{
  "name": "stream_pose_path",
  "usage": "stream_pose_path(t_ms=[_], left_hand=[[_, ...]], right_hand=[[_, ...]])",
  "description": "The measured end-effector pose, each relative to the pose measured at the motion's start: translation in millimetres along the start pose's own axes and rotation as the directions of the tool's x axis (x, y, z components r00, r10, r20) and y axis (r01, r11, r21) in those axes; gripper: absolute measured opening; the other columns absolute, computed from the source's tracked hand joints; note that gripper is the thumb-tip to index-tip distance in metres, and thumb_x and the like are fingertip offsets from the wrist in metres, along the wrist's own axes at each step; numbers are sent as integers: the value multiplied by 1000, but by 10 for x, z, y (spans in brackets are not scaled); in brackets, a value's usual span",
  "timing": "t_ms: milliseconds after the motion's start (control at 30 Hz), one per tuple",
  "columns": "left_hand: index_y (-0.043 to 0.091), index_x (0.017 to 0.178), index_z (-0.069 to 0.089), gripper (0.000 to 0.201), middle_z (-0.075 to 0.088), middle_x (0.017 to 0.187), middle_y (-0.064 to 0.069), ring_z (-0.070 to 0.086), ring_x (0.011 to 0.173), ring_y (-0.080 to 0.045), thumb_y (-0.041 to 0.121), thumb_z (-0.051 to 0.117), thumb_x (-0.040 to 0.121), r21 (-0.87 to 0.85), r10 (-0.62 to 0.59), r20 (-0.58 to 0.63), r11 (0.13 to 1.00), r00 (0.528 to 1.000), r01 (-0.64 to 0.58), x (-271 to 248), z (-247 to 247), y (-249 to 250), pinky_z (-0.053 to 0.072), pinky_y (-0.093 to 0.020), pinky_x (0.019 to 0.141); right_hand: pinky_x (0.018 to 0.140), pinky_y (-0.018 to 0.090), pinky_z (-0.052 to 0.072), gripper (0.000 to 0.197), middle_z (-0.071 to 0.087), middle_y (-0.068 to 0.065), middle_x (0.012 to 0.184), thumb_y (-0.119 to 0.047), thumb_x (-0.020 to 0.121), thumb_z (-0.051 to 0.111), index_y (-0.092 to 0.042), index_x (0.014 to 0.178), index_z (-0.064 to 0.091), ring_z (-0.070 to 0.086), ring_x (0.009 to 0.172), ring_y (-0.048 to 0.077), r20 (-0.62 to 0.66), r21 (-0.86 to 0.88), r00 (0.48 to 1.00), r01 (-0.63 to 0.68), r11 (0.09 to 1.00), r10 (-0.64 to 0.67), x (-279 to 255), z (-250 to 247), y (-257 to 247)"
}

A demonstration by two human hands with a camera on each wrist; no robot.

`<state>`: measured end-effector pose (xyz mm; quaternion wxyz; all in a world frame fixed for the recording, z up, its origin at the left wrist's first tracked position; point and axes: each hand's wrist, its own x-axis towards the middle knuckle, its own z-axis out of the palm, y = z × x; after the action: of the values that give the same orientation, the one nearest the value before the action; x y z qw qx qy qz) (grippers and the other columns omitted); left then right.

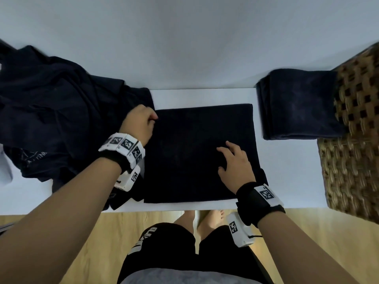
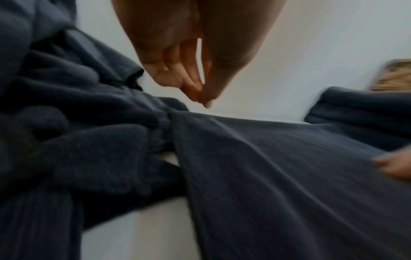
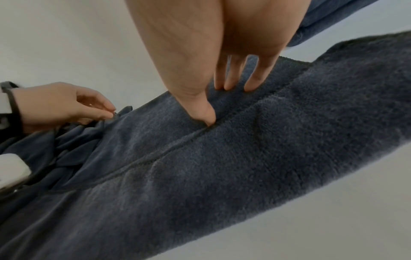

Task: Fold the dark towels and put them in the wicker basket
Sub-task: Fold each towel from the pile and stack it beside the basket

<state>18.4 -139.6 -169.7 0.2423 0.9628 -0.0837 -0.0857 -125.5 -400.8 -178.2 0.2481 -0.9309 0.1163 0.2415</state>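
A dark towel (image 1: 196, 152) lies flat and square on the white table (image 1: 205, 95), in front of me. My left hand (image 1: 152, 118) is at its far left corner, and its thumb and fingertips (image 3: 109, 112) pinch the raised tip of that corner. My right hand (image 1: 223, 156) rests on the towel's right half with its fingers (image 3: 251, 82) straight and spread, pressing the cloth (image 3: 244, 158). The wicker basket (image 1: 352, 171) stands at the right edge. A folded dark towel (image 1: 297, 105) lies against it; whether its end is inside is hidden.
A loose heap of dark towels (image 1: 51, 111) covers the table's left side, right beside my left hand. White wall runs behind the table. The table's front edge is just below the flat towel, with wooden floor and my legs beneath.
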Motion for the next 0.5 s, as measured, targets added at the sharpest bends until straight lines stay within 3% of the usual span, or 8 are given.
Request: stream_pose_path(t_ms=[67,100,133,200,267,400,500], left_hand=[[10,116,67,26,61,123,-10,58,109,-30,11,63,90,64,97,183,992,978,-110,-239,95,118,44,-41,95],[16,131,58,38,51,141,-6,50,124,-28,21,60,93,156,80,293,979,953,-130,-366,155,155,39,-42,102],[20,144,44,51,33,155,-3,37,138,-25,31,56,96,251,27,373,959,927,-128,-486,213,167,33,-42,109],[25,154,16,66,1,164,1,12,149,-21,42,47,98,385,-122,441,921,889,-64,-691,299,160,21,-44,117],[26,155,5,69,-6,164,-2,3,150,-22,45,41,100,449,-213,436,893,874,-7,-873,337,167,16,-45,120],[22,155,13,63,1,164,-3,3,150,-19,46,37,101,443,-230,454,897,861,6,-1229,361,247,13,-44,120],[23,153,25,60,4,164,-1,15,148,-18,47,40,100,423,-211,447,906,869,2,-1518,355,279,16,-43,119]], right_hand=[[109,45,39,60,23,-1,158,-13,88,62,-26,144,43,31,137,23,17,-7,1000,17,1000,-17,-15,-13,20],[109,45,38,60,22,0,158,-13,89,61,-25,145,42,31,138,23,27,-12,999,25,1000,-24,-31,-16,30],[110,45,38,61,22,0,159,-14,89,61,-25,146,42,30,138,23,37,-17,999,31,999,-31,-54,-19,43],[110,44,38,63,20,1,160,-14,89,61,-25,147,40,30,139,24,56,-44,997,49,998,-46,-113,-10,80],[111,43,37,63,18,0,161,-14,89,60,-24,148,39,30,140,24,67,-63,995,78,995,-74,-173,11,144],[114,34,35,51,23,-4,161,-14,91,61,-21,140,50,32,141,18,26,43,994,103,994,-104,-293,36,306],[111,39,37,42,38,0,153,-22,88,66,-20,129,61,40,137,20,-17,-31,987,161,986,-161,-431,74,438]])
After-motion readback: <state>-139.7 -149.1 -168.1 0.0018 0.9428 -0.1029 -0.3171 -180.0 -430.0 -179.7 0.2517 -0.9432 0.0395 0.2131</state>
